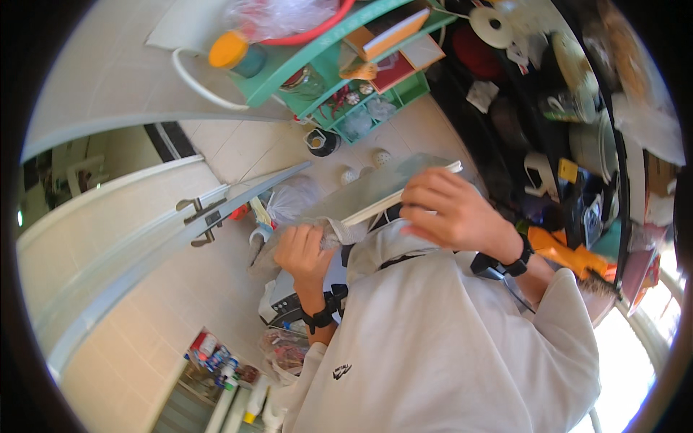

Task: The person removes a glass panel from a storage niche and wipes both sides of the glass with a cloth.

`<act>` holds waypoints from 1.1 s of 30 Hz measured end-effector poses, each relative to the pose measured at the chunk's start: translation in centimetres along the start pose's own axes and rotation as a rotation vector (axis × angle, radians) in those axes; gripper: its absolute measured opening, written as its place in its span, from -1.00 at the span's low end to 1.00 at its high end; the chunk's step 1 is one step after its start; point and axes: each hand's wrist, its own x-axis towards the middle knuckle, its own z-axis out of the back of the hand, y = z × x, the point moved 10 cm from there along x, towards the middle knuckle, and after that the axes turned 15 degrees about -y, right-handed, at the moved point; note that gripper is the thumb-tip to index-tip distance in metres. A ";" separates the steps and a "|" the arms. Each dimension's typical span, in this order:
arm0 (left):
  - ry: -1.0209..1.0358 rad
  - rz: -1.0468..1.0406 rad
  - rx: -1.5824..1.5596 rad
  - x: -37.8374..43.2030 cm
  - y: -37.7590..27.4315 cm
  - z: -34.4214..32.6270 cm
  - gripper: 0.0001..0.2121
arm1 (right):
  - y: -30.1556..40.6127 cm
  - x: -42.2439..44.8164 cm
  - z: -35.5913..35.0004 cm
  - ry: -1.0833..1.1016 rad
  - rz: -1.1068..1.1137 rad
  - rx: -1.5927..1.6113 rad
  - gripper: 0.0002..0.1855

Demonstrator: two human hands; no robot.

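Note:
A flat translucent panel (373,181) with a white edge strip lies slantwise in front of my body. My left hand (304,253) grips a grey cloth (338,231) at the panel's lower left end. Near the panel's right end, my right hand (441,208) has its curled fingers over the white edge; whether it grips the edge or only rests there, I cannot tell. Both wrists wear black straps. The panel's underside is hidden.
A green shelf rack (319,40) with jars and boxes stands ahead. To the left is a door with metal handles (203,216). A dark bottle (323,142) and a plastic bag (292,200) are on the floor. Black shelving (560,149) with kitchenware fills the right side.

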 end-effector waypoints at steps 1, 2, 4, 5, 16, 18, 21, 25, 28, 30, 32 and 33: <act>0.013 -0.003 -0.032 0.5 0.5 -0.4 -0.74 | 1.0 0.1 -0.2 -0.053 0.004 0.008 -0.77; 0.027 -0.006 -0.064 0.9 0.9 -0.7 -0.73 | 1.2 0.1 -0.4 -0.071 -0.030 -0.008 -0.77; 0.041 -0.038 -0.125 1.3 1.7 -1.6 -0.73 | 0.7 -1.1 -3.9 0.202 -0.219 0.016 -0.70; 0.036 -0.044 -0.154 1.4 2.1 -1.7 -0.73 | 0.0 -1.8 -4.7 0.095 -0.277 0.028 -0.59; 0.227 -0.221 -0.354 1.9 2.7 -4.7 -0.73 | -3.5 -10.8 -15.9 -0.153 -1.684 0.979 -0.24; 0.268 -0.255 -0.371 1.5 2.6 -5.4 -0.74 | -3.6 -11.4 -16.9 -0.176 -1.769 1.046 -0.24; 0.346 -0.269 -0.364 1.0 2.4 -6.8 -0.71 | -4.4 -12.8 -18.5 -0.282 -1.865 1.154 -0.33; 0.362 -0.329 -0.383 0.6 1.6 -8.5 -0.70 | -5.1 -14.0 -19.8 -0.426 -1.985 1.365 -0.56; 0.364 -0.372 -0.418 0.3 0.8 -9.0 -0.74 | -5.2 -14.9 -20.4 -0.553 -2.025 1.445 -0.65; 0.406 -0.341 -0.453 0.2 0.6 -9.3 -0.75 | -5.4 -15.4 -20.4 -0.620 -2.043 1.397 -0.64; 0.461 -0.329 -0.469 0.0 0.7 -10.0 -0.76 | -5.2 -15.8 -20.2 -0.688 -2.064 1.352 -0.64; 0.509 -0.308 -0.489 -0.4 0.9 -10.6 -0.76 | -5.4 -15.9 -19.7 -0.706 -2.042 1.269 -0.63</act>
